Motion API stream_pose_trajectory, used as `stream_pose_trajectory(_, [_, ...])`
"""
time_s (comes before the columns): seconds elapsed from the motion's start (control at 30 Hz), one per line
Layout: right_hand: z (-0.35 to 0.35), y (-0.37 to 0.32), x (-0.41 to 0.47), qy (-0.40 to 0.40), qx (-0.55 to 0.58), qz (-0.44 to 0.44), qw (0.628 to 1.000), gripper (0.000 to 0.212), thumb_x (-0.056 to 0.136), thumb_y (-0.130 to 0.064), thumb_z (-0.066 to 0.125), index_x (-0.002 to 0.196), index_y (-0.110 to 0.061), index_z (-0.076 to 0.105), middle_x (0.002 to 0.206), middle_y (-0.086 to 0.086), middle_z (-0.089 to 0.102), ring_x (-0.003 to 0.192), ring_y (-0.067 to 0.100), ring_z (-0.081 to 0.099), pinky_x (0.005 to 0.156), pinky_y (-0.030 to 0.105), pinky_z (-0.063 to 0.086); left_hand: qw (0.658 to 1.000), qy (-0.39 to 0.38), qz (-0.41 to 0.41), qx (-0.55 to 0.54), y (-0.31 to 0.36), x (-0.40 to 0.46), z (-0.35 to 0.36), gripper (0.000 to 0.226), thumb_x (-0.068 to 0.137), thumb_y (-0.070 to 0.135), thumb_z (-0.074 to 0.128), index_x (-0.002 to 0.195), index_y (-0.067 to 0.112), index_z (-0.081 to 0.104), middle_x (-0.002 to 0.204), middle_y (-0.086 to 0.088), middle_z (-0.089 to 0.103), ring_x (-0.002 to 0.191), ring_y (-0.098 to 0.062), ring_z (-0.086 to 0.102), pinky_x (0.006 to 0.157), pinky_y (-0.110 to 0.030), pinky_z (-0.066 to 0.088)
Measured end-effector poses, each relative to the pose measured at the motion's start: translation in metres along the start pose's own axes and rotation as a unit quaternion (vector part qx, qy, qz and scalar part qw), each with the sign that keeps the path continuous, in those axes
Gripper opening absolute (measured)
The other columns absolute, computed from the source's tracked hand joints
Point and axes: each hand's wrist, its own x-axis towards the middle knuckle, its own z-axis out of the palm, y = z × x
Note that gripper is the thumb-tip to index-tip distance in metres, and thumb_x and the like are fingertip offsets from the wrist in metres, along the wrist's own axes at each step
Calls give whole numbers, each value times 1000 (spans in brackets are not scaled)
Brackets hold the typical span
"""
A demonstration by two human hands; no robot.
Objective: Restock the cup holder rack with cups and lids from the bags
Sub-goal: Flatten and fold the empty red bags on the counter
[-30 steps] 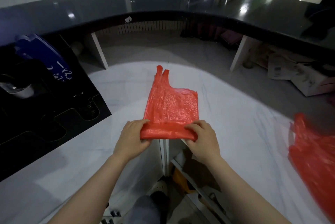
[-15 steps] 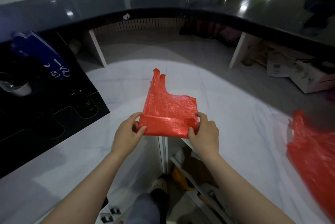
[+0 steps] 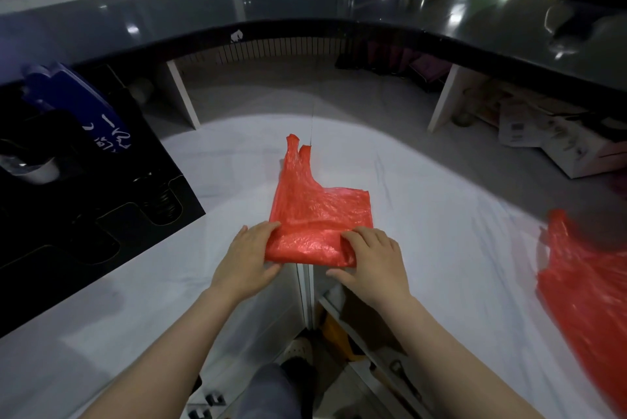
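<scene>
An empty red plastic bag (image 3: 319,205) lies flat on the white counter (image 3: 441,215), handles pointing away from me. Its near end is folded over into a band. My left hand (image 3: 246,257) grips the band's left end, fingers on top and thumb at the near edge. My right hand (image 3: 375,261) grips the right end the same way. The black cup holder rack (image 3: 112,225) stands at the left, with a stack of dark lids (image 3: 163,203) in one slot and a cup (image 3: 37,172) further back.
A second red bag (image 3: 587,283) lies crumpled at the right edge of the counter. A raised dark curved countertop (image 3: 373,8) runs along the back. Cardboard boxes (image 3: 559,143) sit under it at the right. Open shelves show below the counter's gap.
Both hands turned the bag's near end over once more, away from me, so the folded band is wider and the bag shorter. The hands now lie lower on the fold.
</scene>
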Motion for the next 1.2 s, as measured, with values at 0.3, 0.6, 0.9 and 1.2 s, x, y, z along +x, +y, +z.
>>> stream_pose_trajectory(0.3, [-9,6,-1,116,307,189,926,19,83,-40,61,100,-34,59,85,-15,65,81,4,61,72,26,52,961,100,-140,-215,4,4,-10,20,84,24,69,101,32,61,82,14,69,80,-1,65,71,-21,49])
stream_pose_trajectory(0.6, [-7,-4,8,123,109,151,975,39,81,-12,69,119,-15,60,110,10,60,103,30,53,86,43,45,994,108,5,-29,4,0,1,41,88,6,62,128,18,60,142,-12,41,122,-20,42,103,-39,40])
stream_pose_trajectory(0.9, [-1,3,9,-83,-10,10,996,82,83,-73,33,150,-28,22,158,-11,17,148,14,2,113,49,-11,998,-38,15,44,6,3,-2,74,84,58,56,145,21,35,151,-1,36,141,-22,28,119,-40,15])
stream_pose_trajectory(1.2, [-13,11,-4,119,323,175,923,7,82,-34,57,88,-37,58,78,-19,64,75,-1,61,64,12,47,970,102,-125,-182,9,3,-9,8,88,24,65,92,30,64,87,13,68,83,-3,63,67,-15,43])
